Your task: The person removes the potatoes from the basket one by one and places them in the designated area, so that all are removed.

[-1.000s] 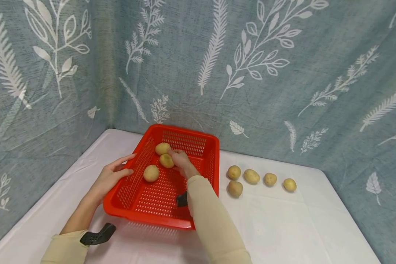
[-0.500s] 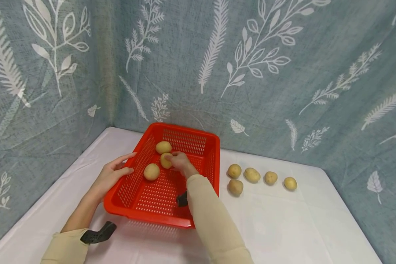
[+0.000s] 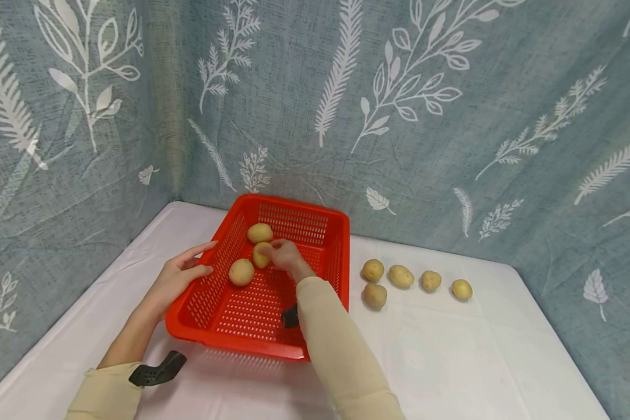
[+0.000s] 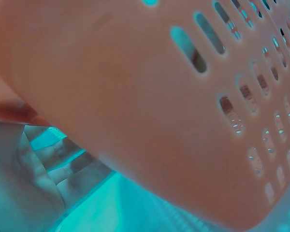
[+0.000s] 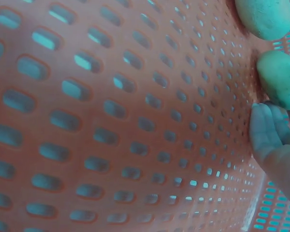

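Your left hand (image 3: 173,284) holds the left rim of the red basket (image 3: 241,346), thumb laid over the edge. Inside the basket, your right hand (image 3: 289,256) pinches the middle potato (image 3: 259,260) between thumb and fingers. That potato sits between the back potato (image 3: 259,233) and the near potato (image 3: 241,272). On the worktop (image 3: 451,361), right of the basket, lie five loose potatoes (image 3: 401,276).

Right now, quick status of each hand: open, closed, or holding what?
Left hand: holding the red basket by its left rim.
Right hand: holding the middle potato of three inside the basket.
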Demonstrator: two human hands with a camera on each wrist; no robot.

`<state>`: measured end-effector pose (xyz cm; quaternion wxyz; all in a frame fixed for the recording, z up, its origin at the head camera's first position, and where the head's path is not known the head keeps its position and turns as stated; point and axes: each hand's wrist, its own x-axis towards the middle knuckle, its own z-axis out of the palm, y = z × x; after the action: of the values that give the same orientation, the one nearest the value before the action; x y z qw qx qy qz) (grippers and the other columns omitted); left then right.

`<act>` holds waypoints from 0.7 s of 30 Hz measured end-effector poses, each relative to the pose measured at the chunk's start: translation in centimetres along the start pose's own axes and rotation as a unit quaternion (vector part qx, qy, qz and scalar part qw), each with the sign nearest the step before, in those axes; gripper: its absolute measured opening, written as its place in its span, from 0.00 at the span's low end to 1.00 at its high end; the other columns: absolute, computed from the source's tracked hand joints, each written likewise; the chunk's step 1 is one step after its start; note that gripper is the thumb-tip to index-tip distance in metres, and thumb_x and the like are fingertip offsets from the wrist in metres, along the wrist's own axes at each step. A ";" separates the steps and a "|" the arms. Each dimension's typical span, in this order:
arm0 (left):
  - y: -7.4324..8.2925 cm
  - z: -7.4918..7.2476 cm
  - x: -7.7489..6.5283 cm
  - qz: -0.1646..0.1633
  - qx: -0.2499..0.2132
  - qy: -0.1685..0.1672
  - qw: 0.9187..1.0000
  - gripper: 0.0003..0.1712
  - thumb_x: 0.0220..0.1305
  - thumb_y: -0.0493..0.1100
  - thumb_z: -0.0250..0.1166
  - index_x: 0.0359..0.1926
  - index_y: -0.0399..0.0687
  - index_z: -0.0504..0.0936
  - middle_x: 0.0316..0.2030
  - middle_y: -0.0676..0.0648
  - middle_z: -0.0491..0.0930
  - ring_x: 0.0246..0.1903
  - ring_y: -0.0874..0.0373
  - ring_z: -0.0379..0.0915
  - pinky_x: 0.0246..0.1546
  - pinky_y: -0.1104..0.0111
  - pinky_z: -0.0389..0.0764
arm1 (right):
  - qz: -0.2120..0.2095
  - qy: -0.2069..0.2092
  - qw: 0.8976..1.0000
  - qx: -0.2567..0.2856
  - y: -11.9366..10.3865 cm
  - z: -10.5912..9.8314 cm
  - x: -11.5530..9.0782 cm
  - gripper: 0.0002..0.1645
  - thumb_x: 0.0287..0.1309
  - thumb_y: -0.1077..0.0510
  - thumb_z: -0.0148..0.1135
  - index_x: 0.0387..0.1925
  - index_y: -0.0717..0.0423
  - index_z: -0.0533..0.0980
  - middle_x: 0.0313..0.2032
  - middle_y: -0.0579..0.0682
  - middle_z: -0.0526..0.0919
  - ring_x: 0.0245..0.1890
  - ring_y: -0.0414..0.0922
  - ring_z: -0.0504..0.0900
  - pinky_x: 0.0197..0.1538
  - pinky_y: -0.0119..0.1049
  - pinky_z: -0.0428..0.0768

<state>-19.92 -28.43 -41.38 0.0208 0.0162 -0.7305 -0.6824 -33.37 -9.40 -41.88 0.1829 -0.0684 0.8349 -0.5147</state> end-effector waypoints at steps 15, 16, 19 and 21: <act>-0.1 -0.1 0.1 0.003 -0.002 -0.001 1.000 0.32 0.70 0.39 0.52 0.72 0.42 0.56 0.55 0.29 0.67 0.39 0.54 0.78 0.36 0.60 0.83 | -0.018 0.003 0.997 -0.078 0.1 0.2 0.2 0.25 0.58 0.52 0.66 0.53 0.63 0.75 0.39 0.49 0.78 0.37 0.44 0.71 0.46 0.35 0.73; -0.1 -0.1 0.1 0.002 -0.001 -0.001 1.000 0.32 0.70 0.39 0.52 0.72 0.42 0.56 0.54 0.30 0.67 0.38 0.54 0.78 0.36 0.60 0.83 | -0.016 0.004 0.997 -0.075 0.1 0.2 0.1 0.26 0.57 0.53 0.67 0.54 0.63 0.75 0.39 0.49 0.77 0.37 0.44 0.71 0.45 0.35 0.74; -0.2 -0.1 0.1 0.002 -0.002 -0.001 1.000 0.32 0.69 0.39 0.52 0.72 0.42 0.56 0.54 0.30 0.67 0.38 0.54 0.77 0.36 0.60 0.83 | -0.007 0.002 0.999 -0.042 0.0 0.3 0.0 0.27 0.57 0.55 0.67 0.56 0.64 0.73 0.40 0.50 0.77 0.37 0.44 0.73 0.43 0.34 0.76; -0.2 -0.1 0.1 0.001 -0.003 0.000 1.000 0.32 0.69 0.39 0.52 0.72 0.42 0.56 0.53 0.30 0.68 0.38 0.54 0.77 0.36 0.60 0.83 | 0.001 0.001 1.000 0.005 0.0 0.3 0.0 0.29 0.58 0.58 0.66 0.59 0.64 0.70 0.42 0.52 0.76 0.38 0.45 0.75 0.43 0.35 0.79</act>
<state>-20.05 -28.54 -41.54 0.0219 0.0151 -0.7285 -0.6845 -33.28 -9.68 -41.97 0.1833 -0.0659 0.8326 -0.5185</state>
